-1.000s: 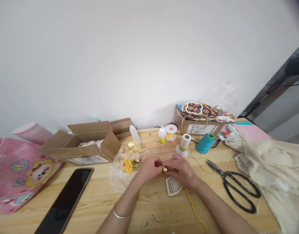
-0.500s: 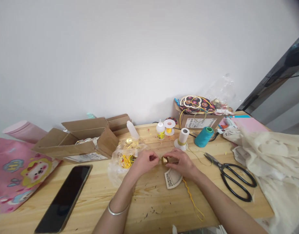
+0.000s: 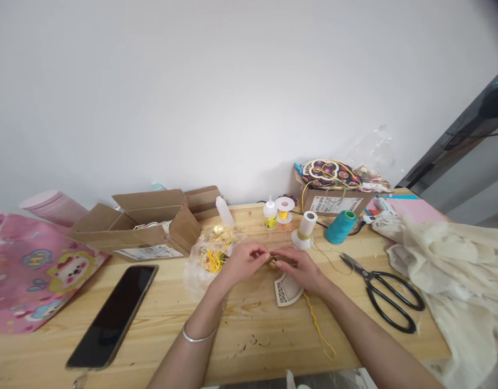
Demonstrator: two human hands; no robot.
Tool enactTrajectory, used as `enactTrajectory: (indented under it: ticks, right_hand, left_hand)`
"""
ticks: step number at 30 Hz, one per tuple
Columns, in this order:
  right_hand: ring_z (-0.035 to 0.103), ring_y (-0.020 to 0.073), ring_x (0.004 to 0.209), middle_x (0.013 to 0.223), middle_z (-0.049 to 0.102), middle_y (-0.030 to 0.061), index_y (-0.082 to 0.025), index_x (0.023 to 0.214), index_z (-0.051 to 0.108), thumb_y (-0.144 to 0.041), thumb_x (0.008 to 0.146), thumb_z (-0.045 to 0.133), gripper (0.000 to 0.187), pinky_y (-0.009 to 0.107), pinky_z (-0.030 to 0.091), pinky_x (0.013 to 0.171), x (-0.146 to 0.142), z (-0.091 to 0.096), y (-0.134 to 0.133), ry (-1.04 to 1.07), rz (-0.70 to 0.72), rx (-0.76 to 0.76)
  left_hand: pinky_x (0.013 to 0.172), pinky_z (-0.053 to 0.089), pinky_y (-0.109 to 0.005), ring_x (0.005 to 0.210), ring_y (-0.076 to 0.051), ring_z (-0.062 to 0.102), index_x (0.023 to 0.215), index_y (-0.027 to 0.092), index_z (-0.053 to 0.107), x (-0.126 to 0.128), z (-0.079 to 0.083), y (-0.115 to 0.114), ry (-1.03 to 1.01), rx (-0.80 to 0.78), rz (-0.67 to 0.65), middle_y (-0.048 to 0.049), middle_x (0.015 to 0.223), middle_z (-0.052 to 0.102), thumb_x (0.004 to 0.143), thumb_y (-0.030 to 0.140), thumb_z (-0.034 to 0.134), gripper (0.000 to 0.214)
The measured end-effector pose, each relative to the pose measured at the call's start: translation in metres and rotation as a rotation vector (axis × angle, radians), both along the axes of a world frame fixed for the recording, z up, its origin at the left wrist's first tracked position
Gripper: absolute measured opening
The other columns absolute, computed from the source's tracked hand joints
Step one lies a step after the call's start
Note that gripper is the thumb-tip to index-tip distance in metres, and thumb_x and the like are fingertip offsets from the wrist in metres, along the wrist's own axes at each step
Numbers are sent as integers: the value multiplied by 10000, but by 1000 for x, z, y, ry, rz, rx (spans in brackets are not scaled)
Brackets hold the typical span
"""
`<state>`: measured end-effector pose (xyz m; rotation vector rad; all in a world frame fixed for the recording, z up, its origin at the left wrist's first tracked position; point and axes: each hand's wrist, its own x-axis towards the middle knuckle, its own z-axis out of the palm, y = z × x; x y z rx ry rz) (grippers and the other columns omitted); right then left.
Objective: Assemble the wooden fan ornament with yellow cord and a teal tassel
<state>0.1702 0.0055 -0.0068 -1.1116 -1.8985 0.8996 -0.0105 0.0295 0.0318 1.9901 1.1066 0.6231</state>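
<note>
A small gold bell [image 3: 272, 263], mostly covered by fingers, is in my right hand [image 3: 300, 266], whose thumb and fingers close round it. My left hand [image 3: 249, 263] is pinched at the bell's near end, its fingertips meeting those of the right; what lies between them is too small to tell. Under my right hand lies a pale fan-shaped wooden piece [image 3: 286, 292] with a cut-out lattice edge. A twisted yellow cord [image 3: 317, 327] trails from it towards the front of the table.
Left of my hands are a plastic bag [image 3: 196, 270] with yellow cords, a phone [image 3: 113, 316] and an open carton [image 3: 151, 237]. Beyond stand a glue bottle [image 3: 270, 215], a white spool [image 3: 305, 229] and teal thread [image 3: 340, 228]. Black scissors [image 3: 368, 276] and cream cloth [image 3: 447, 270] lie right.
My left hand has moved right until its fingertips reach the bell and my right fingers. The bell is now more hidden. The view has shifted slightly.
</note>
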Motion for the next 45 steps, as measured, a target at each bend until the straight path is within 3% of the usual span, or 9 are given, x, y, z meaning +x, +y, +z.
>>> enactTrajectory:
  ticks: [5, 12, 21, 26, 35, 38, 41, 43, 45]
  right_hand:
    - [559, 160, 827, 873, 659, 27, -235, 902, 650, -227, 775, 516, 185, 311, 397, 788, -8, -3, 3, 31, 42, 107]
    - [555, 150, 686, 693, 643, 32, -188, 714, 663, -193, 735, 545, 120, 293, 419, 692, -12, -4, 3, 64, -42, 101]
    - [546, 152, 658, 666, 641, 32, -194, 682, 651, -190, 713, 556, 100, 289, 430, 645, -10, -5, 0, 81, -54, 110]
    - [560, 167, 678, 665, 640, 39, -187, 697, 656, -190, 700, 551, 105, 287, 446, 629, -8, -6, -2, 78, -126, 84]
    - [570, 160, 664, 670, 638, 41, -177, 701, 657, -197, 703, 536, 122, 272, 456, 604, -8, -12, 2, 73, -135, 60]
    - [564, 160, 645, 646, 637, 38, -181, 679, 656, -192, 691, 546, 112, 272, 451, 593, -8, -12, 3, 57, -120, 63]
    - [560, 161, 635, 646, 634, 37, -183, 666, 651, -201, 688, 551, 104, 270, 443, 579, -9, -14, 4, 41, -119, 55]
    - [562, 159, 639, 670, 635, 42, -180, 665, 645, -227, 697, 551, 111, 269, 441, 580, -10, -16, 4, 36, -123, 46]
    - [564, 156, 645, 682, 635, 42, -179, 666, 642, -254, 707, 547, 129, 266, 439, 583, -11, -18, 5, 31, -119, 41]
  left_hand:
    - [590, 392, -222, 677, -120, 524, 711, 153, 607, 4, 3, -4, 15, 63, 1, -29, 749, 616, 753, 263, 470, 181]
    - [571, 379, -216, 648, -115, 513, 700, 148, 607, 6, -2, -3, 15, 87, 25, -23, 711, 605, 752, 267, 475, 185]
    - [583, 390, -213, 661, -117, 516, 747, 155, 610, 7, -8, -5, 4, 14, -2, -19, 724, 603, 754, 298, 470, 200]
    - [555, 376, -205, 606, -103, 491, 755, 153, 612, 8, -8, -6, -13, -38, -12, -8, 673, 593, 756, 322, 471, 220]
    - [523, 369, -200, 563, -98, 483, 762, 148, 625, 12, -7, -8, -3, -19, 19, -7, 640, 601, 752, 322, 470, 233]
    - [535, 377, -200, 588, -102, 502, 808, 154, 632, 15, 6, -13, -6, -22, 4, -18, 685, 624, 754, 317, 466, 239]
    - [488, 359, -189, 551, -93, 497, 816, 171, 633, 4, 34, -28, 46, -92, -87, -4, 667, 626, 755, 346, 462, 252]
    - [438, 322, -184, 467, -77, 446, 657, 158, 631, -19, 52, -43, 166, -93, -115, 15, 542, 572, 744, 399, 471, 302]
    - [458, 343, -193, 481, -91, 461, 612, 158, 615, -56, 60, -59, 270, -47, 40, 15, 514, 551, 744, 443, 450, 355]
